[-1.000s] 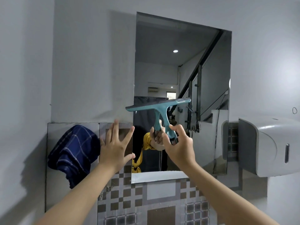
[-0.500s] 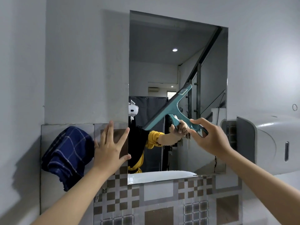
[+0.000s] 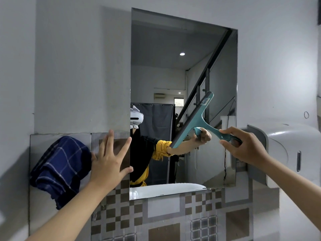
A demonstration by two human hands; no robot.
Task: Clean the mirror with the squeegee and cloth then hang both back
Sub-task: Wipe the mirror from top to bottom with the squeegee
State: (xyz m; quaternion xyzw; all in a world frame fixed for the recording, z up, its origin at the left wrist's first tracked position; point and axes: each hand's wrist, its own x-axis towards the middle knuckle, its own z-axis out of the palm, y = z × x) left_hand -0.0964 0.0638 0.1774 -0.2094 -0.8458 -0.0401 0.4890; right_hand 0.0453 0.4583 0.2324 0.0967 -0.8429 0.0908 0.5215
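A tall frameless mirror (image 3: 173,58) hangs on the grey wall above a tiled band. My right hand (image 3: 243,146) grips the handle of a teal squeegee (image 3: 199,119), whose blade lies tilted steeply against the lower right part of the glass. My left hand (image 3: 109,159) presses flat, fingers spread, on the wall tile just left of the mirror's edge. A dark blue checked cloth (image 3: 60,167) hangs bunched on the wall to the left of that hand.
A white wall dispenser (image 3: 286,153) juts out right of the mirror, close behind my right hand. A small ring hook (image 3: 306,114) sits on the wall above it. Brown and grey patterned tiles (image 3: 156,220) run below the mirror.
The squeegee has swung from level to steeply tilted and shifted right across the glass with my right hand. My left hand has stayed flat on the tile.
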